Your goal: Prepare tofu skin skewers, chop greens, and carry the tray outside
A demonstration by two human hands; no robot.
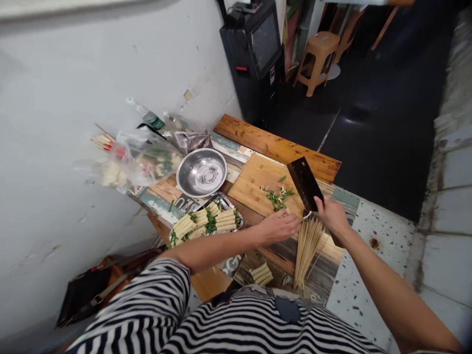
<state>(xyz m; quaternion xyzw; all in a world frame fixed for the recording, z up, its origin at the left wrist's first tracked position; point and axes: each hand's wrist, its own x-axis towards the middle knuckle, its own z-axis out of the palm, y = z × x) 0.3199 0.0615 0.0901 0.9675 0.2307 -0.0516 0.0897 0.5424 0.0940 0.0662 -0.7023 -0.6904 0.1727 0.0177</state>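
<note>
A dark rectangular cleaver (305, 184) is gripped at its handle by my right hand (334, 216), its blade tilted up over the right side of the wooden cutting board (245, 184). My left hand (280, 227) is at the board's near edge with its fingers drawn together; whatever they may hold is hidden. Just beyond them lie chopped greens with pale shreds (278, 196) on the board. A fan of thin bamboo skewers (309, 246) lies beside my hands, on the near side. Pale rolls with green ends (206, 221) are piled on a metal tray (241, 220) under my left forearm.
A steel bowl (202, 173) stands left of the board. Behind it are plastic bags of food (147, 155) and a bottle (151, 118) by the wall. More pale rolls (261, 274) lie near my body. A wooden bench (276, 147) runs along the table's far side.
</note>
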